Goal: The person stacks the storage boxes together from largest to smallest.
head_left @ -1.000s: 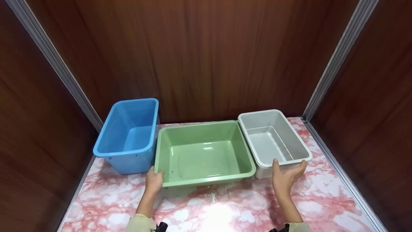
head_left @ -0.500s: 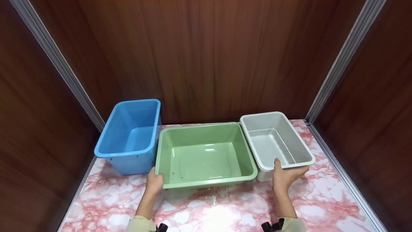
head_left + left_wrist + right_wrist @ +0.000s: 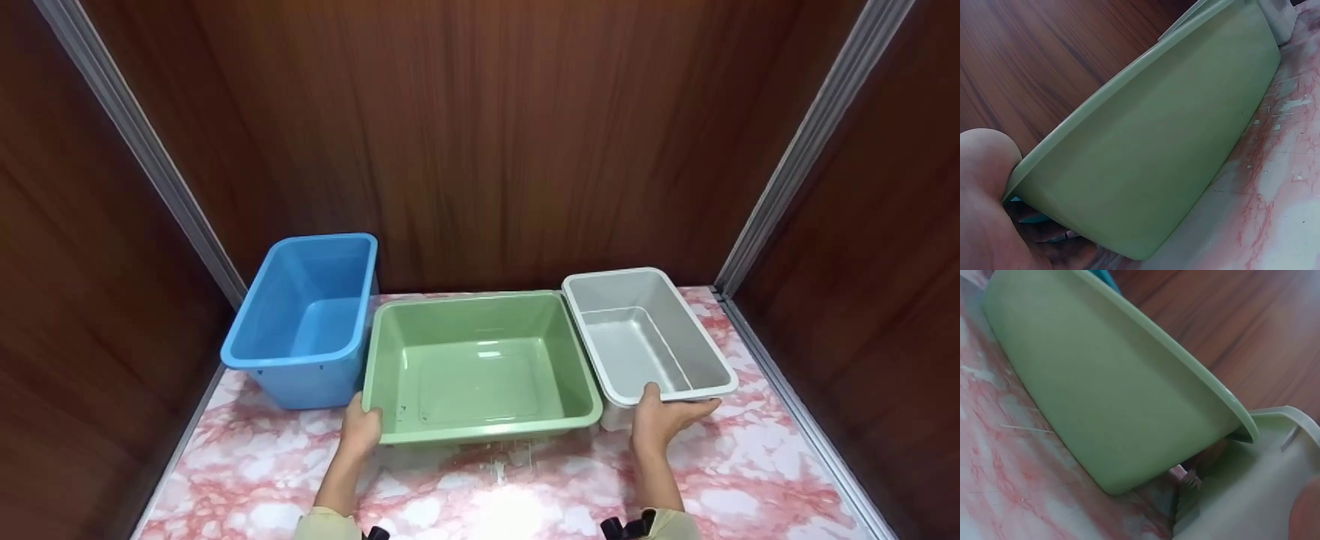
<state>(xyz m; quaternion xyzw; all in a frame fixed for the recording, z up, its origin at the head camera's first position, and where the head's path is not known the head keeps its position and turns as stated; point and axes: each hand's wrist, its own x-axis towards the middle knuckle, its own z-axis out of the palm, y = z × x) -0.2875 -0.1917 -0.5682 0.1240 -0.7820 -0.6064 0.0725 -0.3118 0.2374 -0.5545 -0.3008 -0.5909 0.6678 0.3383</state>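
A shallow green plastic basin (image 3: 480, 375) stands in the middle of the table in the head view. My left hand (image 3: 361, 429) grips its near left corner, thumb over the rim and fingers behind the outer wall, as the left wrist view also shows. To the right is a light grey plastic bin (image 3: 637, 345), deeper and narrower. At its near rim my right hand (image 3: 660, 424) holds on, thumb hooked over the edge and fingers reaching along the outside below it. Only a bit of that hand shows in the right wrist view, beside the bin (image 3: 1252, 478). Both containers hold nothing.
A tall blue plastic bin (image 3: 300, 322) stands close on the basin's left. Dark wood-grain panels (image 3: 465, 150) rise behind and at both sides, with metal strips at the corners. The table (image 3: 435, 502) has a red and white marbled surface.
The head view has shifted slightly, so everything sits a little lower. The right hand's fingers have drawn in under the grey bin's rim, and the bin's near end has come slightly closer.
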